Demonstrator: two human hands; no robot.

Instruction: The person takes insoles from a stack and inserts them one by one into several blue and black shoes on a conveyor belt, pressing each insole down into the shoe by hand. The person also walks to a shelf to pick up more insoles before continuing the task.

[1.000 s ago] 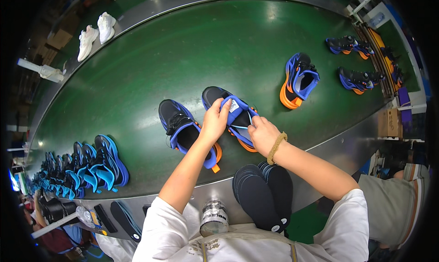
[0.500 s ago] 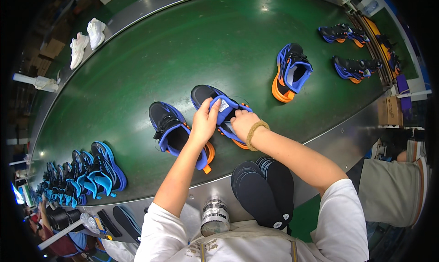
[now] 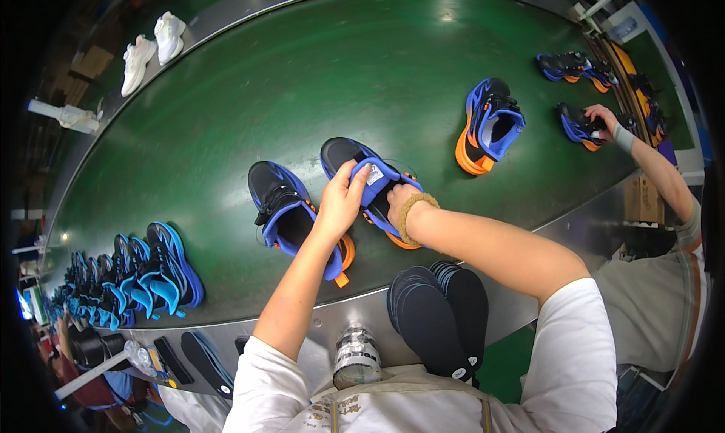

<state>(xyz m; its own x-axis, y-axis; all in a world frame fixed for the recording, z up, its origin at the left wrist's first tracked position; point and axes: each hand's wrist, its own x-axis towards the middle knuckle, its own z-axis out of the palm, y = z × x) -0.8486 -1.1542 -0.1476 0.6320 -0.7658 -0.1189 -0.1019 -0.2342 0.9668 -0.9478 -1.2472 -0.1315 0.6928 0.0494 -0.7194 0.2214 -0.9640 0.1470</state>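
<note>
— What's closest to the person, down by the chest?

— A stack of dark insoles [image 3: 442, 323] against the body, and a silvery bottle [image 3: 356, 355] beside it. Just past them runs the metal rim of the green conveyor belt [image 3: 226, 123].

— And the hands?

— Both are on one black-and-blue shoe [image 3: 370, 184] lying on the belt. The left hand [image 3: 341, 203] is closed on its blue tongue, fingers curled over the edge. The right hand [image 3: 398, 202], with a beaded bracelet [image 3: 411, 210] at the wrist, reaches into the opening — I cannot tell whether its fingers are closed. Its mate [image 3: 294, 218] sits just beside, to the left, orange at the heel.

— Further out?

— A row of blue shoes [image 3: 128, 282] at the left, another blue-and-orange shoe [image 3: 487, 127] lying on its side to the right, and beyond it a co-worker's hand [image 3: 602, 121] resting on a shoe. A white pair [image 3: 151, 47] stands at the far left edge.
</note>
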